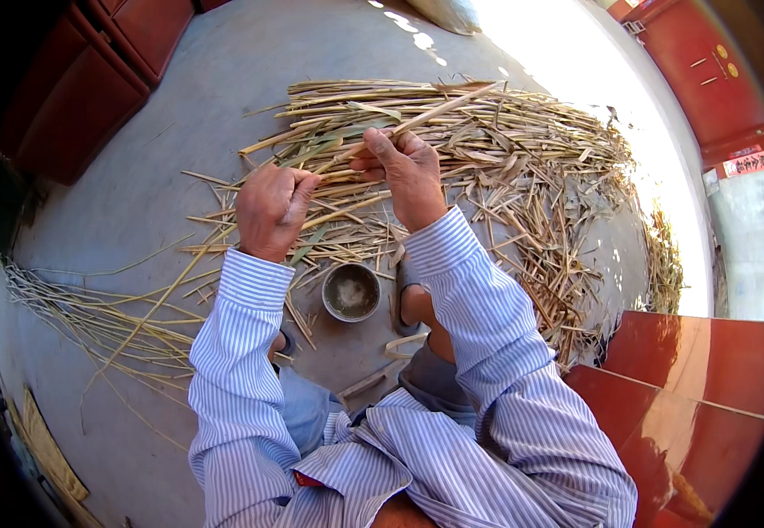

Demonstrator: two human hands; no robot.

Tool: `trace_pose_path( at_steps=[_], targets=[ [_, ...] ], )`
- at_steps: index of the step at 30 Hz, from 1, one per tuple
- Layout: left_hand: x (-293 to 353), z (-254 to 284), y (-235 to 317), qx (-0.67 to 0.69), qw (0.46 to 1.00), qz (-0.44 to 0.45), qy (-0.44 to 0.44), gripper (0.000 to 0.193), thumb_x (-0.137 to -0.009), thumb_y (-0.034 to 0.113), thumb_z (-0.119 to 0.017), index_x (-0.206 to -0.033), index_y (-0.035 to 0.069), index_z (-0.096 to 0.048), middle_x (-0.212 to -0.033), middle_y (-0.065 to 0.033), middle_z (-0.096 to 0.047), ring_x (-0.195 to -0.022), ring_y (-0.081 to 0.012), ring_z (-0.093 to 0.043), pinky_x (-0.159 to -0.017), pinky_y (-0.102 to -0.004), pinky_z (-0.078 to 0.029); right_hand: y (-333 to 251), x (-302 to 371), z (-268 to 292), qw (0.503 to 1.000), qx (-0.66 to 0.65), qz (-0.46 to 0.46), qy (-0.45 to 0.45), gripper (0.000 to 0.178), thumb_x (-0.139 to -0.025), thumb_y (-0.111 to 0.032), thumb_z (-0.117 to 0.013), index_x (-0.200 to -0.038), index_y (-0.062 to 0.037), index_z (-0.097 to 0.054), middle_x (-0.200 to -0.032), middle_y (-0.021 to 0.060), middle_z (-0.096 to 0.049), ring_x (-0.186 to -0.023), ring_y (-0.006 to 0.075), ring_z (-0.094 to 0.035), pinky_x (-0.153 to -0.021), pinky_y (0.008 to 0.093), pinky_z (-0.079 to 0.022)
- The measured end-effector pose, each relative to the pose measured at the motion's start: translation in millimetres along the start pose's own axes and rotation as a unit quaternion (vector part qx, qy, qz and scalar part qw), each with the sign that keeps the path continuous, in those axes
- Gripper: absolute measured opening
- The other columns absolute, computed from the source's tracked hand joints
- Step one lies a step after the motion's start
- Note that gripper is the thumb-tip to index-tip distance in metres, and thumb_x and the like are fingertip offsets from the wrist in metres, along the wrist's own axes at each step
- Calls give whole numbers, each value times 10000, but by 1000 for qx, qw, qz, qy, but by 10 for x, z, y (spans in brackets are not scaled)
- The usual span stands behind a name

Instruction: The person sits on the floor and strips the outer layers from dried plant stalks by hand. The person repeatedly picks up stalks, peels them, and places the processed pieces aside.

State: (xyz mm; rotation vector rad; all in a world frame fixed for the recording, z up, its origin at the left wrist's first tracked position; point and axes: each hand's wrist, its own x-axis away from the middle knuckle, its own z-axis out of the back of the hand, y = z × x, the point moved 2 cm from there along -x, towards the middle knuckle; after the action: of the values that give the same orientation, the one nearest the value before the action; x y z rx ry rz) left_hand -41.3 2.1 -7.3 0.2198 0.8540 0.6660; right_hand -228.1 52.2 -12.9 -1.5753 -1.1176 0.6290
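In front of me my left hand is closed in a fist around a long, pale reed stalk. Farther up the same stalk, my right hand grips it between thumb and fingers. The stalk slants from the upper right, through both hands, toward the lower left. Just beyond and beneath the hands lies a thick pile of dry reeds, some with leaves on. Below the hands, between my feet, a round metal bowl stands on the floor. Its murky contents are hard to make out.
Thin, bare stalks fan out on the grey floor at left. Leafy scraps litter the right side. Dark red furniture stands far left; a red panelled surface is near right. Bright sunlight crosses the far right.
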Motion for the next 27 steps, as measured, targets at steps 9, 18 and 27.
trace_pose_path(
  at_steps=[9, 18, 27],
  targets=[
    [156, 409, -435, 125, 968, 171, -137, 102, -826, 101, -697, -814, 16, -644, -708, -98, -662, -606, -179, -625, -561, -303, -472, -133, -183, 381, 999, -20, 13, 39, 247, -921, -256, -665, -944, -14, -622, -873, 97, -703, -736, 149, -685, -616, 230, -544],
    [159, 220, -416, 223, 937, 227, -144, 97, -884, 80, -659, -879, -17, -648, -742, -38, -642, -699, -90, -581, -635, -241, -467, -213, -82, 306, 994, 65, -32, -81, 274, -953, -241, -612, -1049, 15, -634, -940, 119, -710, -804, 169, -700, -666, 255, -566],
    [175, 286, -402, 269, 912, 257, -173, 136, -851, 114, -718, -845, -10, -664, -701, -28, -632, -640, -81, -556, -573, -236, -442, -280, -88, 490, 978, 145, -46, -140, 292, -939, -263, -633, -988, 23, -673, -825, 103, -713, -695, 162, -693, -631, 252, -559]
  ],
)
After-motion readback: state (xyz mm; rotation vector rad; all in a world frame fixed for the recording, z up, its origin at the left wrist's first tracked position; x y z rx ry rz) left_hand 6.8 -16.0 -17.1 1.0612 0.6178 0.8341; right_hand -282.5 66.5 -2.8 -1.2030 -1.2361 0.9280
